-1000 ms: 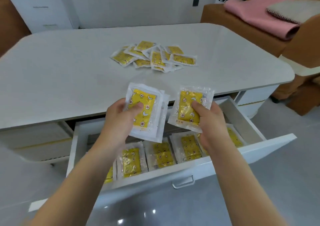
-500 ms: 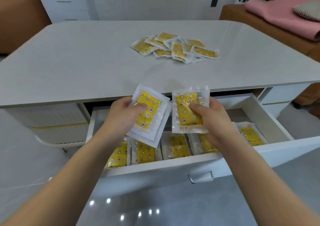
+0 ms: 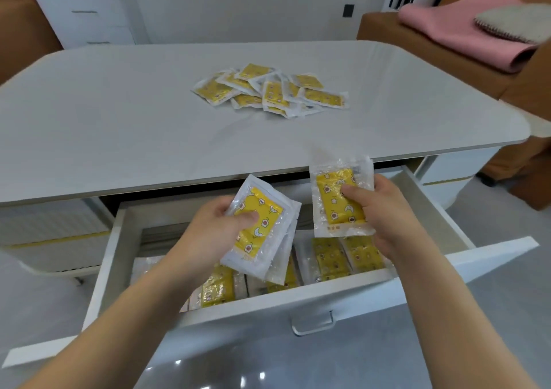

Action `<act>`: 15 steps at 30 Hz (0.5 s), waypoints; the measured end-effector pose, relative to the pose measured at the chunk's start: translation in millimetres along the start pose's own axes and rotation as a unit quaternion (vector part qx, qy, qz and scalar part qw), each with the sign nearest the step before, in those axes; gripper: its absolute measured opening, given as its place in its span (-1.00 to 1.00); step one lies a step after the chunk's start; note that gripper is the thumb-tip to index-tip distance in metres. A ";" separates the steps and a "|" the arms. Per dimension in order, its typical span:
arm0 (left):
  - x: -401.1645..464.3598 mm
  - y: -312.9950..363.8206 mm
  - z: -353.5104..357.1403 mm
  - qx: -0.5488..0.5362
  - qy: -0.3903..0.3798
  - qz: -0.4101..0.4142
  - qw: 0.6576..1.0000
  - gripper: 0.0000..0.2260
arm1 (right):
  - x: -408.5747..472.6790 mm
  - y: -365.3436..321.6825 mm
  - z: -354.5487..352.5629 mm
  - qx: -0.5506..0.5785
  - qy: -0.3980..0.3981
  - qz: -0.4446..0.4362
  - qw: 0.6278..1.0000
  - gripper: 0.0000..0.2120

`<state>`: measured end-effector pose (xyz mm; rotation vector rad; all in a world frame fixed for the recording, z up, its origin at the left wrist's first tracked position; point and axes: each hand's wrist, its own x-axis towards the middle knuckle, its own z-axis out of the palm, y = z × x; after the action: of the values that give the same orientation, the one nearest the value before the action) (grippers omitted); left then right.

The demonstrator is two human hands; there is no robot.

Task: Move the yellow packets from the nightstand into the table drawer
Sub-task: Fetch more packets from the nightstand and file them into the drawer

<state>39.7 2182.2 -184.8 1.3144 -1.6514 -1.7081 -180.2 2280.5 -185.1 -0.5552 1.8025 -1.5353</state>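
White table drawer (image 3: 492, 257) gapes beneath your left hand (image 3: 208, 233) gripping stacked packets (image 3: 259, 227) and right hand (image 3: 384, 212) pinching one packet (image 3: 337, 198), poised to file.

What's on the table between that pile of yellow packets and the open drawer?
Nothing: in the head view, the tabletop is bare from the pile of packets to its front edge above the drawer. Only the right hand's raised packet overlaps that edge.

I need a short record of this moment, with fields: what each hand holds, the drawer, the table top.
left hand: holds a small stack of packets over the drawer
right hand: holds a single packet
drawer: open, packets in a row inside
table top: loose pile of packets
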 end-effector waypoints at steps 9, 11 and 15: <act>41.6 28.8 139.5 0.020 -0.068 -0.085 0.994 -0.96 | 16.8 -22.7 -112.0 0.143 0.224 -0.055 0.962 -0.84; 53.3 31.9 173.2 0.026 -0.074 -0.119 0.990 -0.93 | 15.6 -18.8 -123.5 0.186 0.258 -0.044 0.947 -0.83; 75.7 29.4 231.6 0.047 -0.085 -0.163 0.982 -0.71 | 15.0 -12.8 -143.0 0.235 0.287 -0.017 0.928 -0.81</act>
<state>-197.3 2236.8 -218.3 1.5954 -1.7000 -1.9999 -297.0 2363.6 -167.9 0.1166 1.7181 -2.2255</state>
